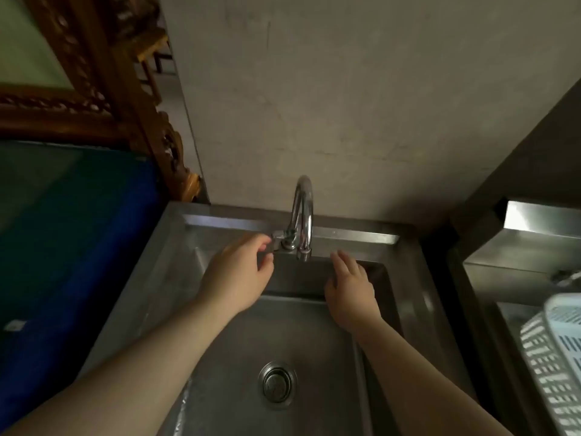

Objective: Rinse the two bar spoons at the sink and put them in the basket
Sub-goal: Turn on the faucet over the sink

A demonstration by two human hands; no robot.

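A steel sink (418,297) lies below me with a round drain (277,384) in its floor. A chrome gooseneck faucet (303,212) rises at the back rim. My left hand (239,275) reaches to the faucet's small lever (278,239), with thumb and fingers around it. My right hand (350,287) hovers over the basin just right of the spout, palm down, fingers apart, holding nothing. No water is seen running. A white slotted plastic basket (556,350) sits at the right edge of the view. No bar spoon is visible.
A grey wall stands behind the sink. A blue bin (72,253) is at the left, with a carved wooden frame (103,99) above it. A second steel counter and basin (515,247) lie to the right, under the basket.
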